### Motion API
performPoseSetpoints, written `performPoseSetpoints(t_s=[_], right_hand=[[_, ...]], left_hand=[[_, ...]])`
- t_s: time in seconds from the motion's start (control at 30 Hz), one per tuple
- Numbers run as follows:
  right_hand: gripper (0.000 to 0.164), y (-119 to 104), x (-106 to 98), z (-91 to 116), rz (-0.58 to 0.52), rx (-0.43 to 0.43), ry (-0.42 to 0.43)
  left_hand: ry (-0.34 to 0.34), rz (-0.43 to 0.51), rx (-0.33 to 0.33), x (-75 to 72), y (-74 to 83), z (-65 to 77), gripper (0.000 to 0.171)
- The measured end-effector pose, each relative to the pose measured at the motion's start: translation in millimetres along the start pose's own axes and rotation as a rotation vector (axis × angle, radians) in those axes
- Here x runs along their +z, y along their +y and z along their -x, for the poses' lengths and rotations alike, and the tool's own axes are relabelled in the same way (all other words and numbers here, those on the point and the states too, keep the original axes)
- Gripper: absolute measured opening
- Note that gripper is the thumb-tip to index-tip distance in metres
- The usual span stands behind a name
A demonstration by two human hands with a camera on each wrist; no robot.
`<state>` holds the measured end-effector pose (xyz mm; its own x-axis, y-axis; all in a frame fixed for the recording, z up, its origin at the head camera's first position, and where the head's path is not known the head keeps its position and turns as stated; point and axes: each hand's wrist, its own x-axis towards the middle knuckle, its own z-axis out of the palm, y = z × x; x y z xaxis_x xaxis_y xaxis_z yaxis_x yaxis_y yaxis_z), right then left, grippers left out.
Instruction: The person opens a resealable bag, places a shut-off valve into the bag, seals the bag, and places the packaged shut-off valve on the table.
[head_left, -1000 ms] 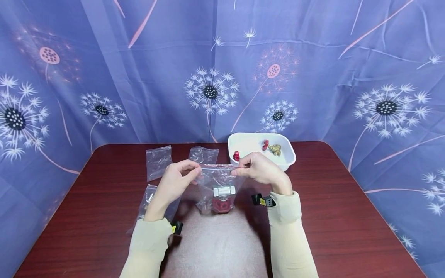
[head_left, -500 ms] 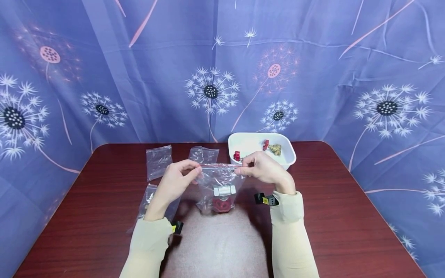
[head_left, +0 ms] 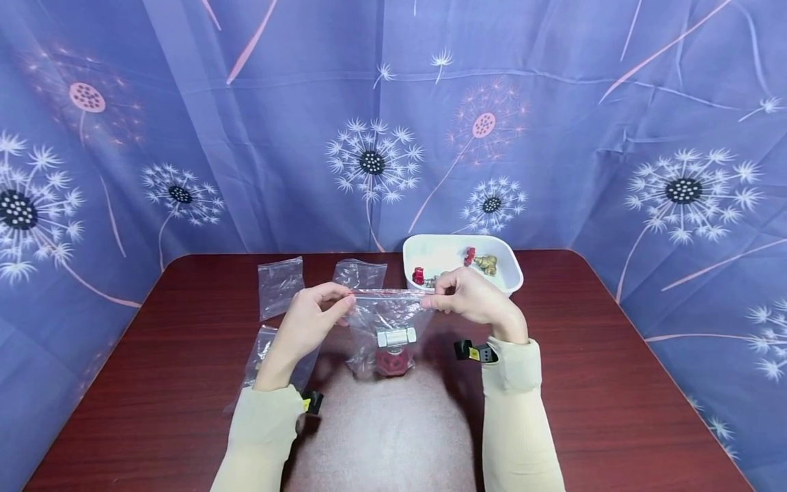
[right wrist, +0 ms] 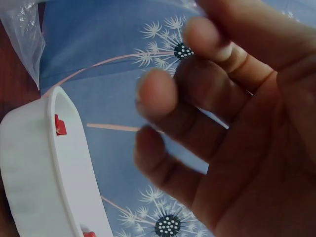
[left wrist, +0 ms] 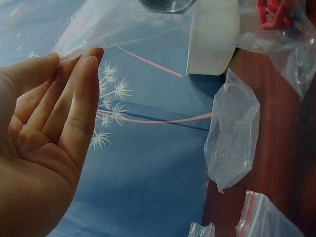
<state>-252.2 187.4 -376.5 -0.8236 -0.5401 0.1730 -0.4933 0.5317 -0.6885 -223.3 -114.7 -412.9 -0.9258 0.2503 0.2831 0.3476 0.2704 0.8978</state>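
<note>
I'm reading this as bag closing: left hand [head_left: 312, 314] pinching one end of the zip strip [head_left: 390, 296], right hand [head_left: 472, 298] pinching the other. Next move's probably calling for firm pressure along it. Valve [head_left: 396, 337] is sitting inside the clear bag [head_left: 382, 316] over the tabletop [head_left: 393, 444], long axis running roughly left-right, red handwheel [head_left: 392, 363] pointing down.

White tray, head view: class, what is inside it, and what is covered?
Inside the white tray lie a brass valve with a red handle and, near left, another red handle with metal beside it. The right hand covers part of the near side; anything there is unseen.
</note>
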Motion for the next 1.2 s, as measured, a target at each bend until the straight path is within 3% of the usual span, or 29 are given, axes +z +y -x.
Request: performPoseSetpoints(t_s=[0.07, 0.3, 0.37, 0.53, 0.7, 0.97, 1.2], right_hand=[[0.039, -2, 0, 0, 0.004, 0.003, -0.005], [0.033, -2, -1, 0, -0.03, 0.012, -0.025], [0.032, 4, -1, 0, -0.022, -0.007, -0.021], [0.036, 5, 0, -2, -0.006, -0.043, -0.003], [0.034, 6, 1, -2, -0.029, -0.007, -0.007], [0.013, 4, 1, -1, -0.069, 0.015, 0.006], [0.009, 3, 5, -5, -0.076, 0.016, 0.029]], left_hand=[[0.002, -0.002, 0.0, -0.1, 0.7, 0.5, 0.019], [0.003, -0.011, -0.023, -0.9, 35.6, 7.9, 0.014], [0.005, -0.01, -0.017, -0.9, 36.3, 8.4, 0.014], [0.01, -0.011, 0.003, -0.2, 33.1, 8.3, 0.015], [0.004, -0.007, -0.014, -0.5, 33.2, 7.3, 0.015], [-0.039, 0.019, -0.049, -0.9, 2.5, 1.0, 0.018], [-0.081, 0.051, -0.044, 1.9, -3.8, -1.3, 0.027]])
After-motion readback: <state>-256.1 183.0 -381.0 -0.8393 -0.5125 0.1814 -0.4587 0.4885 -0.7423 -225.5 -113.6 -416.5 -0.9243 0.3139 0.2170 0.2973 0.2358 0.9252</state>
